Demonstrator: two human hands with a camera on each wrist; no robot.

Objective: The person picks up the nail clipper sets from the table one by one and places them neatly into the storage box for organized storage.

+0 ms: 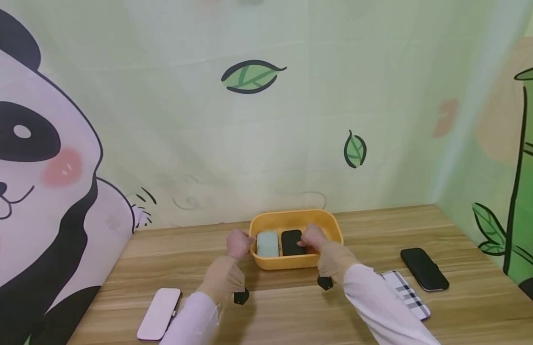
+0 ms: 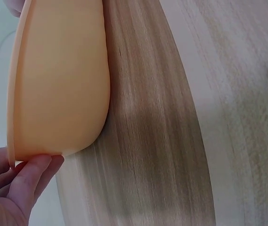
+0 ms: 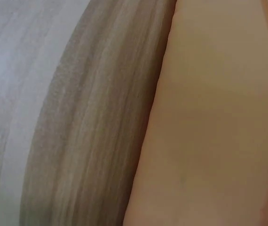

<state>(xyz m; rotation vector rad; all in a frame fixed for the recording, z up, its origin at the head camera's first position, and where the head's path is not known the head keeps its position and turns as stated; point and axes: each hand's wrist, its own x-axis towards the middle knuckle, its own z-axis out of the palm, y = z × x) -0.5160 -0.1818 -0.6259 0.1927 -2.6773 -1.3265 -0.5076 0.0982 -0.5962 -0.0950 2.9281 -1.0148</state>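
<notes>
A yellow plastic basket [image 1: 288, 262] stands on the wooden table near the wall. My left hand [image 1: 239, 244] pinches its left end; in the left wrist view the fingers [image 2: 28, 181] grip the basket's rim and side. Inside the basket, a pale blue phone case [image 1: 267, 244] stands on the left, with a black phone case [image 1: 292, 242] beside it. My right hand [image 1: 313, 237] reaches over the front rim and holds the black case at its right edge. Something reddish shows under that hand, too small to tell. The right wrist view shows only the basket wall [image 3: 209, 113] and table.
A white phone case [image 1: 160, 314] lies at the front left of the table. On the right lie a plaid phone case [image 1: 406, 293], partly behind the right sleeve, and a black flip phone case [image 1: 424, 269]. A printed cloth wall [image 1: 292, 167] rises behind the basket.
</notes>
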